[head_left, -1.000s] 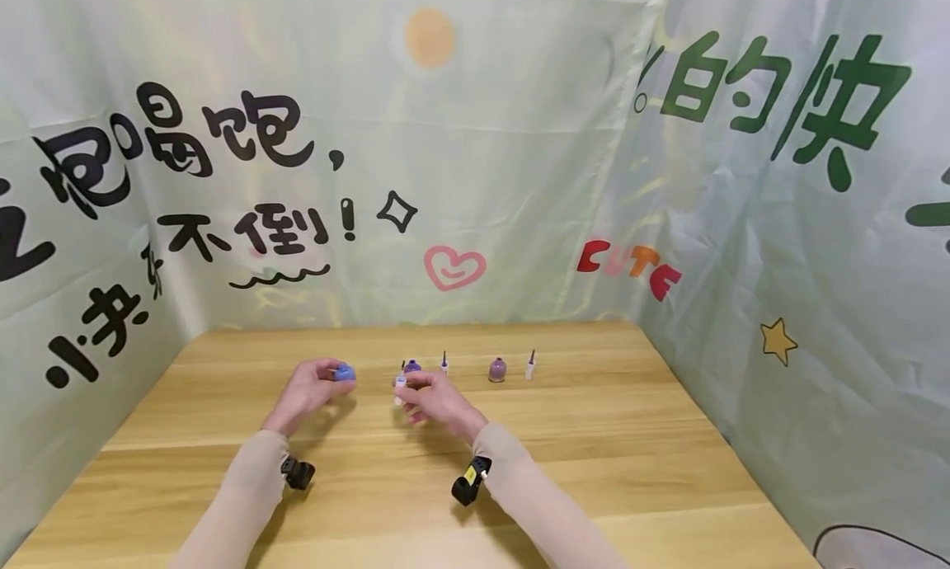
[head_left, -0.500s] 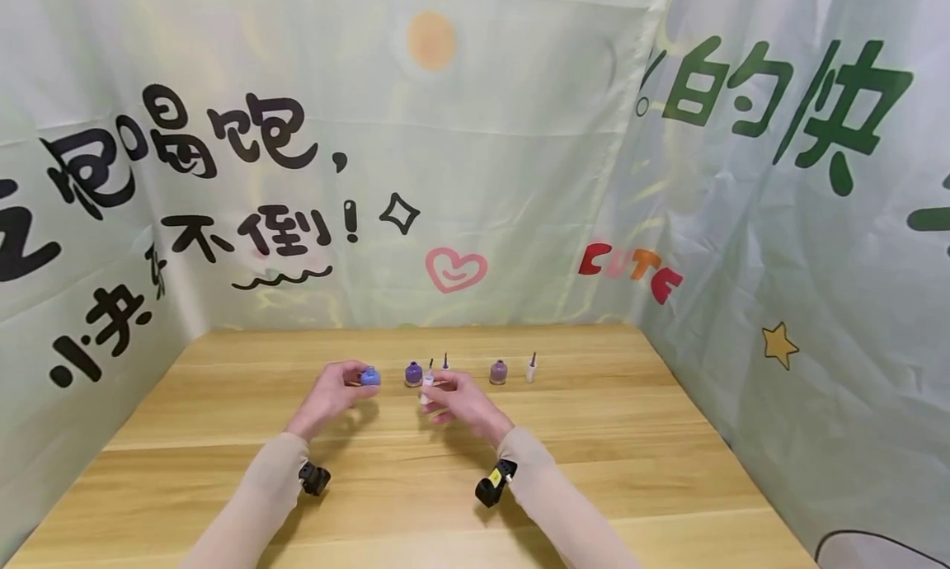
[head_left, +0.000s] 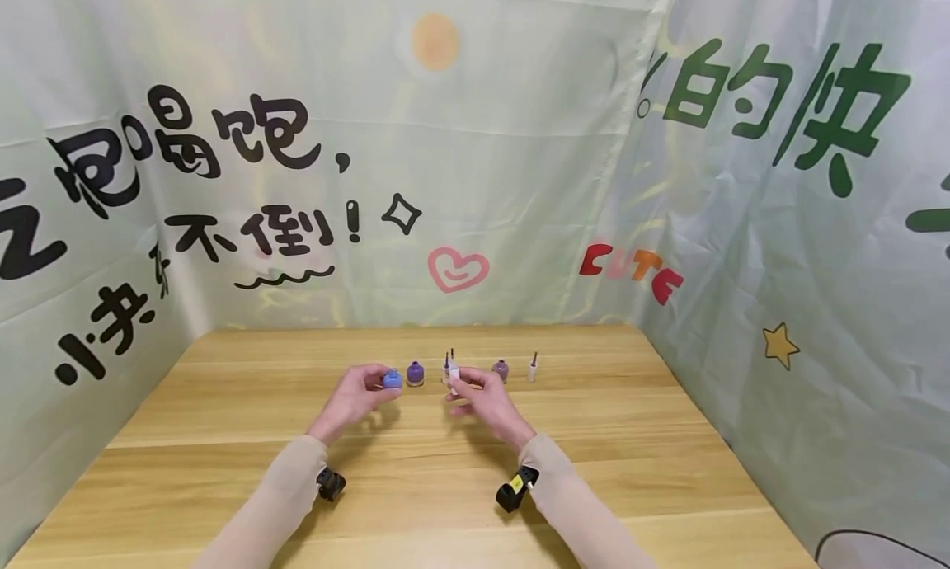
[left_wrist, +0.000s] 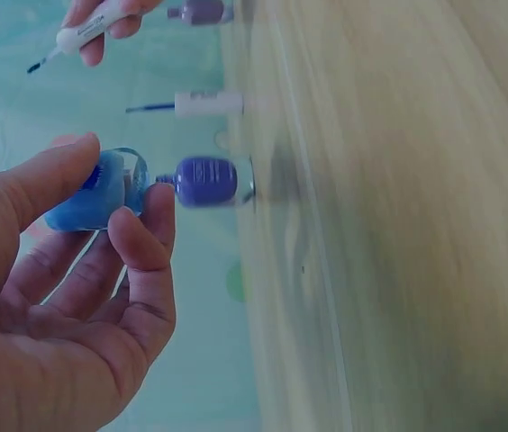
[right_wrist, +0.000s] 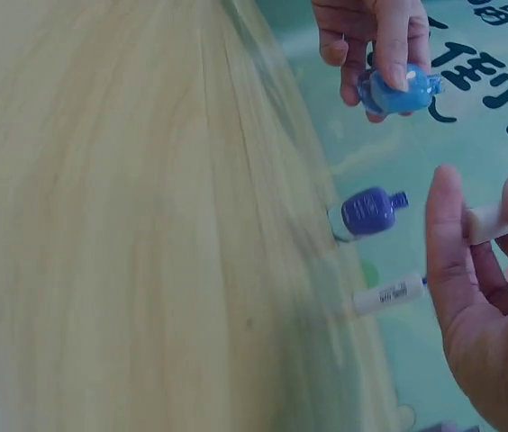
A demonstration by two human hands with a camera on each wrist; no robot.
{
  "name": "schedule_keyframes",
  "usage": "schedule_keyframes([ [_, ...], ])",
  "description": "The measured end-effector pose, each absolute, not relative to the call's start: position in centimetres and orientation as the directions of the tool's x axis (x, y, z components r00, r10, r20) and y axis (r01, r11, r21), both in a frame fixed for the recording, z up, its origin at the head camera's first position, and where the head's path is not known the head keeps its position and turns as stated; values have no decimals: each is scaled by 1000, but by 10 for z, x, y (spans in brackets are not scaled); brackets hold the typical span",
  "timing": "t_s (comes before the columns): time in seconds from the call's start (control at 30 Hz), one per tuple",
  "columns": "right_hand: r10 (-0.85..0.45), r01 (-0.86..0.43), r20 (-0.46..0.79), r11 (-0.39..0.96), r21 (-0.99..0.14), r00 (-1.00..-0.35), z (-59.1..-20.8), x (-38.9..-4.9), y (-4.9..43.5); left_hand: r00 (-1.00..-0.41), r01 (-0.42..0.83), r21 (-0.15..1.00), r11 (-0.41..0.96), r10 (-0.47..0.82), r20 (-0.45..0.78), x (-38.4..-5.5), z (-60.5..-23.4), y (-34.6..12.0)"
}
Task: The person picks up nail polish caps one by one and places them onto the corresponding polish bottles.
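Observation:
My left hand (head_left: 356, 397) pinches an uncapped bottle of blue nail polish (head_left: 392, 379) between thumb and fingers, above the table. In the left wrist view, the thumb lies over one side of this blue bottle (left_wrist: 96, 198). A white nail polish brush cap (head_left: 453, 377) is pinched in my right hand (head_left: 490, 400), its dark bristles pointing up. Just right of the blue bottle stands an uncapped purple nail polish bottle (head_left: 415, 375). Behind the held brush, partly hidden, another white brush cap (left_wrist: 209, 103) stands upright with bristles up.
Farther right on the wooden table (head_left: 416, 486) stand an open mauve nail polish bottle (head_left: 501, 369), partly behind the right hand, and a third white brush cap (head_left: 532, 373). Printed fabric (head_left: 519, 181) hangs around the table's back and sides.
Both hands have moved to the right, carrying the blue nail polish bottle and the white brush cap. The purple bottle has come into full view between them.

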State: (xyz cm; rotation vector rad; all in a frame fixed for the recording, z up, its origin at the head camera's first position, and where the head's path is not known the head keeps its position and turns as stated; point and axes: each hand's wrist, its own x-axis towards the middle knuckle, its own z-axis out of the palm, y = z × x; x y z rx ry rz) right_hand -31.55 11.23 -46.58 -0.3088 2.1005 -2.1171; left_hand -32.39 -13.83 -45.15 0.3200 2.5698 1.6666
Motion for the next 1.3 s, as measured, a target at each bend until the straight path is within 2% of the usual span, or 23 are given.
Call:
schedule_keyframes([
  [0.17, -220, -47, 56, -46, -998, -974, -467, -315, 122, -979, 136, 906, 402, 195, 60, -322, -449, -124],
  [0.4, -113, -72, 89, -151, -986, -990, -467, -314, 129, -988, 97, 919, 382, 147, 43, -319, -448, -110],
  [0.63, -63, -98, 113, -200, -975, -992, -467, -313, 134, -985, 129, 924, 359, 155, 78, -317, -447, -98],
  [1.03, -27, -54, 68, -343, -938, -997, -460, -310, 134, -969, 210, 920, 330, 195, 152, -311, -450, -85],
  [1.3, -32, -130, 144, -263, -956, -989, -449, -309, 136, -964, 214, 908, 361, 225, 138, -307, -454, -78],
])
